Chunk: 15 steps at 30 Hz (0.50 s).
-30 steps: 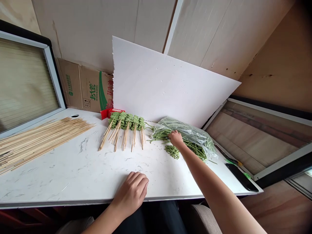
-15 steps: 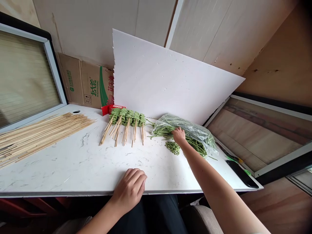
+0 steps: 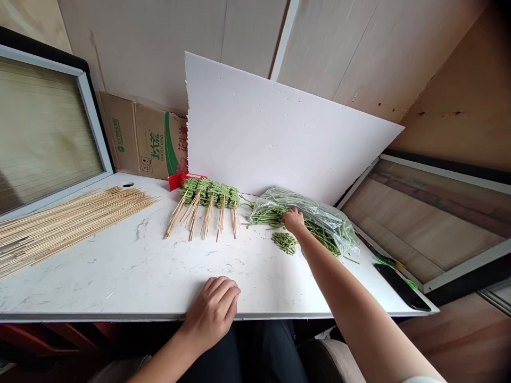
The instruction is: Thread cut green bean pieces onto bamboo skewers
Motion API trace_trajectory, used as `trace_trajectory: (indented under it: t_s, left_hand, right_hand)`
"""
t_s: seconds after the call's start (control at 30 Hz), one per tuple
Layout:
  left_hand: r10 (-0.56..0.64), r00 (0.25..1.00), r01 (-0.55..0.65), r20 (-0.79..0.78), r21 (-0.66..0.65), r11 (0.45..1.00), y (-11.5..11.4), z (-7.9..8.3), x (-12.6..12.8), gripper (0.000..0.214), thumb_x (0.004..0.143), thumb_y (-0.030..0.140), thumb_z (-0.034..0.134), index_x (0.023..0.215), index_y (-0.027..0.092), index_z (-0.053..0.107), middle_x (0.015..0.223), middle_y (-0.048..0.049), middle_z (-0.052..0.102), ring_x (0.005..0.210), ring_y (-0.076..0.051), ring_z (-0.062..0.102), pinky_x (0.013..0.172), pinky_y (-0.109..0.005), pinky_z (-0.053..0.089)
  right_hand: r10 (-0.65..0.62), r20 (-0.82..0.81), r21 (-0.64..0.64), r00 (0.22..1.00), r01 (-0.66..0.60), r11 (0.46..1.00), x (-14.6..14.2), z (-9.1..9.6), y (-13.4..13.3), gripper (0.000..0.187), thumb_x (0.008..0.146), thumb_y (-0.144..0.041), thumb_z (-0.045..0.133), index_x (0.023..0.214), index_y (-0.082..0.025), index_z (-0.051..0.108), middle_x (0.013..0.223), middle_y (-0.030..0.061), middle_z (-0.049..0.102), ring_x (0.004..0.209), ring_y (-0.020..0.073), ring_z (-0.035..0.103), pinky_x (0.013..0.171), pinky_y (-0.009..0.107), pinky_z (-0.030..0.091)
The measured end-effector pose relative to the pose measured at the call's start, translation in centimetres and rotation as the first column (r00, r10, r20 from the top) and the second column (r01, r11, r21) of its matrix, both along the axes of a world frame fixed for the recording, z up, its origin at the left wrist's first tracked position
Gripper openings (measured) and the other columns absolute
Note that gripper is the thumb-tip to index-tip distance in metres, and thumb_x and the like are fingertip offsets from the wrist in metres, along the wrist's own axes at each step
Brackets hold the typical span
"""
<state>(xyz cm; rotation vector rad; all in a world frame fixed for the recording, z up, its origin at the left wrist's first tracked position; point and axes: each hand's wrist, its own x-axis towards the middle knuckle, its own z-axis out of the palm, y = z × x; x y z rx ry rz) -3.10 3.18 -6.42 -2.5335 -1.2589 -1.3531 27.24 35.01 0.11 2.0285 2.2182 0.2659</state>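
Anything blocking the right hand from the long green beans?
Nothing visible: the right hand is at the long, thin green beans, on their uncovered front part. The crumpled clear plastic bag lies over the beans just behind the hand; whether it touches the hand, I can't tell.

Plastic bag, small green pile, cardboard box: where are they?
Plastic bag (image 3: 315,209), head view: middle of its top.
Small green pile (image 3: 284,243), head view: its middle.
Cardboard box (image 3: 144,138), head view: printed side.
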Motion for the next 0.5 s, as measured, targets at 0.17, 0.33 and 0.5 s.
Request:
trace_trajectory:
  t_s: [0.17,0.33,0.5]
  left_hand:
    - [0.002,1.000,-0.002,0.003,-0.004,1.000,-0.04,0.12,0.05,0.019,0.097,0.006,0.049,0.100,0.018,0.064,0.096,-0.0065,0.068,0.091,-0.022,0.064,0.081,-0.037,0.048]
    - [-0.005,1.000,0.005,0.013,-0.018,1.000,-0.09,-0.05,0.03,0.019,0.098,0.006,0.049,0.102,0.018,0.063,0.097,-0.0066,0.068,0.093,-0.022,0.063,0.082,-0.038,0.048]
    - [-0.002,1.000,0.002,0.017,-0.015,1.000,0.02,-0.25,0.14,0.020,0.098,0.006,0.050,0.103,0.018,0.064,0.097,-0.0066,0.068,0.092,-0.022,0.063,0.081,-0.038,0.048]
  right_hand:
    - [0.018,-0.054,0.019,0.998,-0.017,1.000,0.37,-0.49,0.19,0.030,0.103,-0.033,0.054,0.116,-0.021,0.078,0.129,0.0166,0.068,0.133,0.0369,0.046,0.101,0.042,0.043]
    - [0.002,-0.089,0.058,0.996,0.003,0.998,0.44,-0.93,0.24,0.032,0.105,-0.028,0.047,0.116,-0.020,0.077,0.127,0.0167,0.070,0.132,0.0350,0.049,0.103,0.041,0.043]
    - [-0.059,-0.109,0.136,0.992,0.074,0.988,0.64,-0.43,0.49,0.043,0.103,-0.015,0.042,0.142,-0.016,0.060,0.144,0.0191,0.061,0.140,0.0323,0.046,0.108,0.042,0.040]
